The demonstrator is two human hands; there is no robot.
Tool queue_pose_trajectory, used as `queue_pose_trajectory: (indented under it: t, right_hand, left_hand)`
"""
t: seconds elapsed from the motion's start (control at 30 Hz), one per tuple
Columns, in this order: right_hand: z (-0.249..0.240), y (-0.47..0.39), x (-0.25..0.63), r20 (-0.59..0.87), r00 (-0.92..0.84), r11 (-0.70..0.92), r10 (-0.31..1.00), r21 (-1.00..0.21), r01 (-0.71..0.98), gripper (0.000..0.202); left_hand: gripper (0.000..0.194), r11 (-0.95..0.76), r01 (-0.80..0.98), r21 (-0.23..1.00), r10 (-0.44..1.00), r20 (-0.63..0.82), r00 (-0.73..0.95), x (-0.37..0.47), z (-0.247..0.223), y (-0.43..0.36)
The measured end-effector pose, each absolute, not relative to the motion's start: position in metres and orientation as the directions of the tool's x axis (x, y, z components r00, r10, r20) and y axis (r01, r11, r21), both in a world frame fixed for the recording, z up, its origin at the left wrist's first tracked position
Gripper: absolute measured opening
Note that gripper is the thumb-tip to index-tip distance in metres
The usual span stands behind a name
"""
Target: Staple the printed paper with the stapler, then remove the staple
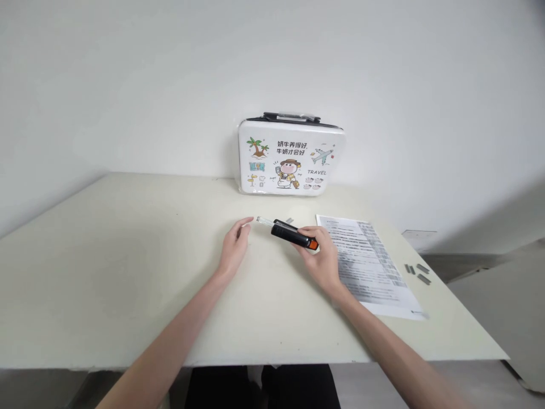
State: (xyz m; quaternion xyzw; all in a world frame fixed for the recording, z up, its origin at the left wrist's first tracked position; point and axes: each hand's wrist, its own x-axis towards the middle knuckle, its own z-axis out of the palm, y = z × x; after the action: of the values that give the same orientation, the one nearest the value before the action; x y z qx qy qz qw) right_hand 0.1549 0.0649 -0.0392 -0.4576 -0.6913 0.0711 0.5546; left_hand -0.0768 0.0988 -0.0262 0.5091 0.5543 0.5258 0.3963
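Observation:
A black stapler (292,234) with an orange end is in my right hand (320,253), whose fingers wrap round its orange end. From the stapler's other end a metal part (264,221) sticks out to the left. Just left of that tip is my left hand (235,241), its fingers extended with a small gap between them and nothing visible in it. On the table behind the stapler lies a small grey staple strip (290,220). A printed sheet (361,261) lies to the right, partly under my right forearm.
A white case (292,159) with cartoon prints stands against the wall at the back of the pale table (106,272). Several grey staple strips (423,279) lie near the table's right edge, beyond the sheet.

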Motion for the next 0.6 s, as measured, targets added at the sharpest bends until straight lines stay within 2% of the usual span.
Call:
queue_pose_trajectory:
  t: [0.13,0.33,0.4,0.5,0.6]
  right_hand:
    - [-0.038,0.066,0.154,0.637,0.083,0.522,0.767,-0.693,0.497,0.016]
    - [-0.038,0.063,0.154,0.503,0.117,0.386,0.857,-0.775,0.501,0.027]
    - [-0.039,0.064,0.153,0.442,0.126,0.324,0.888,-0.796,0.512,0.032]
    - [-0.042,0.067,0.153,0.375,0.124,0.269,0.919,-0.824,0.5,0.035]
    - [-0.048,0.071,0.152,0.329,0.097,0.238,0.939,-0.829,0.505,0.036]
  left_hand:
    - [0.054,-0.098,0.256,0.962,0.989,0.123,-0.086,-0.074,-0.026,0.093]
    - [0.05,-0.199,0.238,0.951,0.975,0.167,0.149,-0.065,-0.033,0.088]
    - [0.049,-0.198,0.211,0.957,0.973,0.166,0.158,-0.064,-0.033,0.087]
    - [0.044,-0.106,0.1,0.989,0.992,0.099,0.076,-0.066,-0.029,0.086]
    - [0.035,0.057,-0.15,0.987,0.995,-0.044,0.089,-0.067,-0.024,0.088]
